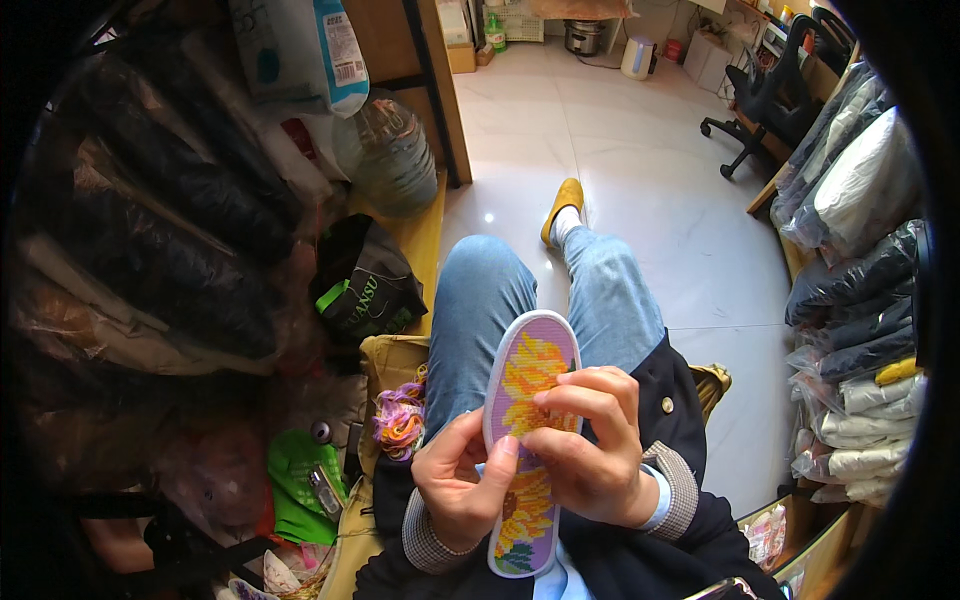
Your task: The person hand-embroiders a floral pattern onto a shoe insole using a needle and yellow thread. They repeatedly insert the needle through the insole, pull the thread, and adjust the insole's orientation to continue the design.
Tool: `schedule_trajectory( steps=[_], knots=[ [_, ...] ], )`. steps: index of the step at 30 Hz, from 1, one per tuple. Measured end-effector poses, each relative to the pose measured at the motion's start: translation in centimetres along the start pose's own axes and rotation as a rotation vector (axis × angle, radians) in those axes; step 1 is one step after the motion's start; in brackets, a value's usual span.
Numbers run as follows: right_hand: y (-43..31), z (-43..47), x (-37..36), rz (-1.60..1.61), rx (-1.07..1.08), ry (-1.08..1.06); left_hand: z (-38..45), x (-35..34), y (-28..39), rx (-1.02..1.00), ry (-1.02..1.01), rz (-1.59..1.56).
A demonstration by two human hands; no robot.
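Observation:
An embroidered insole point(534, 352) with yellow flowers on a lilac ground and a white bound edge lies lengthwise above my lap. My left hand point(469, 476) grips its left edge near the middle, thumb on top. Over the right side of the insole is my right hand point(592, 442), its thumb and index fingertip close together at the stitched surface. Whether a needle or thread is between those fingertips cannot be made out. A bundle of purple, orange and yellow embroidery floss point(401, 420) rests left of my thigh.
Plastic-wrapped garments line the left side and a stack point(862, 360) at right. A black bag point(367, 281), a large water bottle point(394, 154) and a green cloth item point(300, 480) are on my left. An office chair point(776, 90) and an electric kettle point(637, 58) stand farther off.

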State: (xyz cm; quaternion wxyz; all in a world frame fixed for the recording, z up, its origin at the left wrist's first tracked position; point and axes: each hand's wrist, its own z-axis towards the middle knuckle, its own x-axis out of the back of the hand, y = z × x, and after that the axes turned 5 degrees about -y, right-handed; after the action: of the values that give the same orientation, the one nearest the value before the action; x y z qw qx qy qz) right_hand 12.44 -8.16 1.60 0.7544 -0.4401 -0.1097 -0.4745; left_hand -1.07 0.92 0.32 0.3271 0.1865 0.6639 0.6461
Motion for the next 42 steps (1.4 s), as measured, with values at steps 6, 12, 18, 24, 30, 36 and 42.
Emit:
schedule_trajectory(
  steps=[6,12,18,24,30,36,42],
  knots=[
    [-0.8,-1.7,3.6,1.400,-0.201,0.369,1.4,1.5,-1.8,-0.089,0.191,0.142],
    [-1.2,-3.7,15.7,0.695,0.128,0.726,3.7,4.7,-2.5,-0.138,0.371,0.117],
    [-1.2,-4.4,9.5,0.261,-0.073,0.778,1.6,2.6,-1.6,-0.133,0.290,0.172],
    [-1.1,-0.6,2.1,0.103,0.028,0.022,0.4,0.9,-0.6,-0.197,0.219,0.204],
    [-0.9,-0.8,-0.2,0.073,-0.022,-0.014,0.1,0.4,-0.5,-0.190,0.267,0.134],
    [-0.8,-0.8,0.1,0.059,-0.017,-0.035,-0.1,0.5,-0.3,-0.205,0.240,0.169],
    [-1.0,-0.6,0.1,0.062,0.020,-0.026,-0.2,0.4,-0.3,-0.203,0.229,0.157]
  ],
)
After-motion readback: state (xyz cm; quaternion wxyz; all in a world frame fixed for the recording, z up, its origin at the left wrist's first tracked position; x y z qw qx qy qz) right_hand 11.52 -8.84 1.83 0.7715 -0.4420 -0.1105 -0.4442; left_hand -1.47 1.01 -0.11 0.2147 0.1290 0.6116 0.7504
